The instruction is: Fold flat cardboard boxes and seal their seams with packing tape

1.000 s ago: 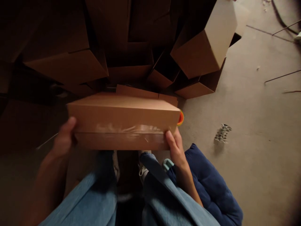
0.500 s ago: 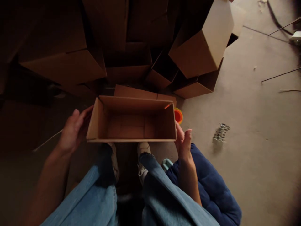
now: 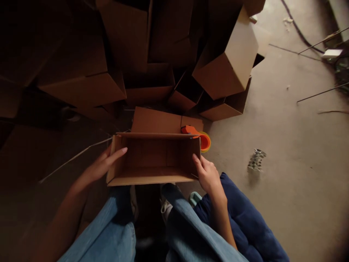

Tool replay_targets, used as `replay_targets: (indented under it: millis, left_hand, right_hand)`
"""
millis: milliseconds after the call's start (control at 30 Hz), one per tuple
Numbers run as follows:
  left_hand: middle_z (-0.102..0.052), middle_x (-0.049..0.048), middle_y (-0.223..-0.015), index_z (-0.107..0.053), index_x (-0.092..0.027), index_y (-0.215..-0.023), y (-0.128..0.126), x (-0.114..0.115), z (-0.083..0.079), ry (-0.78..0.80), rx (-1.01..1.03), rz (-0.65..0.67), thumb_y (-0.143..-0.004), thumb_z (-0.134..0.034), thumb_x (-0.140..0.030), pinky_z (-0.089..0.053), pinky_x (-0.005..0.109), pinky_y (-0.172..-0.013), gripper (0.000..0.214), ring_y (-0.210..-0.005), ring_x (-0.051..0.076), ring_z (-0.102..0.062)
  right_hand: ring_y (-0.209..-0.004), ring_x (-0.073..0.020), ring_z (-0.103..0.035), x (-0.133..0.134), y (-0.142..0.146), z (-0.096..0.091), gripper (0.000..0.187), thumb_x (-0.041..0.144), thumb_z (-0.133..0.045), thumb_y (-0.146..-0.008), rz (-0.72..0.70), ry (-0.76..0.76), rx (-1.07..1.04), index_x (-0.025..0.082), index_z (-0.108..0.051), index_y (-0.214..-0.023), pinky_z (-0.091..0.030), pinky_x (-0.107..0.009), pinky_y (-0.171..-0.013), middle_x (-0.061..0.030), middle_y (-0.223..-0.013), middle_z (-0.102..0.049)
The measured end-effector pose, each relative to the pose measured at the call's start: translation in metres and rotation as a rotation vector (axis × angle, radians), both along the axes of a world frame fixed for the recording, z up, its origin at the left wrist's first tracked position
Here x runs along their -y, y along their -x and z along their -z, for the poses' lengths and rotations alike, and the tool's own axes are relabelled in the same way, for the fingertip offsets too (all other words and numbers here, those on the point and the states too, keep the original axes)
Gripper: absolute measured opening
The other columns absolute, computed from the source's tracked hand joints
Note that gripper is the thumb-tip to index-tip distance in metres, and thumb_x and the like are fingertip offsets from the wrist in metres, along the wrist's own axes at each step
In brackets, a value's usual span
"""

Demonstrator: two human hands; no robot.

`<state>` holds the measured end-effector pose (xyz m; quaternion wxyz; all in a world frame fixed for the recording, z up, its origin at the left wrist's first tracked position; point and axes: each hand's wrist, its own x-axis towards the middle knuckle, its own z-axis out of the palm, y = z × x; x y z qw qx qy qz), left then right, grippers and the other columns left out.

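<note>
Nearest the camera, the person's legs in blue jeans (image 3: 117,236) are filling the bottom of the view, with a dark blue cushion (image 3: 245,218) lying against the right thigh and pale shoes (image 3: 165,205) showing between the knees. Just above the knees, both hands are holding an open cardboard box (image 3: 149,179) with its opening facing up, and its inside is showing bare. The left hand (image 3: 102,165) is grasping the box's left end wall, its fingers reaching over the rim into the opening. The right hand (image 3: 207,174) is grasping the right end wall, one finger hooking over the rim while the rest are pressing on the outside. Just beyond the box's far right corner, an orange tape dispenser (image 3: 200,137) is resting on the edge of a flat cardboard sheet (image 3: 156,122) that is lying on the concrete floor (image 3: 286,163). To the right, well apart from the box, a crumpled shiny scrap (image 3: 255,160) is lying on the floor. Farthest back, a pile of cardboard boxes (image 3: 226,72) is leaning at mixed angles, most of it sitting in deep shadow on the left.
</note>
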<state>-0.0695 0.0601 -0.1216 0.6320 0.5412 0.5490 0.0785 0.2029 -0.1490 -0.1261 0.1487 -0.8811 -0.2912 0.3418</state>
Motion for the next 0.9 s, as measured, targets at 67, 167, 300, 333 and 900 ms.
replay_targets:
  millis: [67,167,300,333,900]
  left_hand:
    - [-0.07,0.0113,-0.132,-0.066,-0.022,-0.132,-0.001,0.001,0.003,-0.03,0.016,-0.035,-0.08,-0.07,-0.062,-0.042,0.055,-0.115,0.066,-0.136,0.038,-0.054]
    - [-0.061,0.0119,-0.145,-0.06,-0.025,-0.141,-0.001,0.003,0.003,-0.168,0.074,-0.129,-0.085,-0.062,-0.066,-0.034,0.055,-0.12,0.069,-0.144,0.034,-0.045]
    - [-0.057,0.0185,-0.148,-0.037,-0.021,-0.156,0.016,0.018,-0.01,-0.311,0.234,-0.28,-0.094,-0.049,-0.063,-0.036,0.054,-0.119,0.077,-0.139,0.03,-0.052]
    - [-0.056,0.0198,-0.148,-0.033,-0.02,-0.158,0.025,0.025,-0.013,-0.342,0.267,-0.304,-0.095,-0.048,-0.062,-0.038,0.054,-0.118,0.077,-0.137,0.03,-0.054]
    - [-0.028,0.0171,-0.167,-0.001,-0.028,-0.164,0.17,0.142,0.058,-0.393,0.222,-0.365,-0.081,-0.058,-0.045,-0.027,0.055,-0.122,0.102,-0.156,0.031,-0.019]
  right_hand:
    - [-0.095,-0.037,-0.069,0.0,0.0,-0.003,0.06,0.062,-0.022,-0.098,-0.059,0.119,0.074,0.022,-0.067,-0.098,-0.045,-0.039,-0.074,-0.0148,-0.094,-0.074]
    - [-0.096,-0.0356,-0.069,0.003,0.0,-0.004,0.057,0.054,-0.02,-0.1,-0.15,0.142,0.079,0.022,-0.067,-0.1,-0.045,-0.039,-0.076,-0.0171,-0.099,-0.074]
    - [-0.077,-0.0271,-0.069,0.012,0.001,0.0,0.053,0.051,-0.021,-0.102,-0.196,0.09,-0.041,0.023,-0.063,-0.089,-0.047,-0.036,-0.074,-0.0106,-0.078,-0.072]
    - [-0.072,-0.0252,-0.068,0.015,0.002,0.002,0.051,0.051,-0.022,-0.102,-0.196,0.06,-0.087,0.023,-0.062,-0.087,-0.047,-0.035,-0.073,-0.0077,-0.071,-0.07]
    - [-0.053,-0.0157,-0.066,0.025,0.036,-0.057,0.044,0.03,-0.03,-0.099,-0.063,-0.193,-0.517,0.018,-0.059,-0.069,-0.047,-0.025,-0.056,-0.008,-0.061,-0.072]
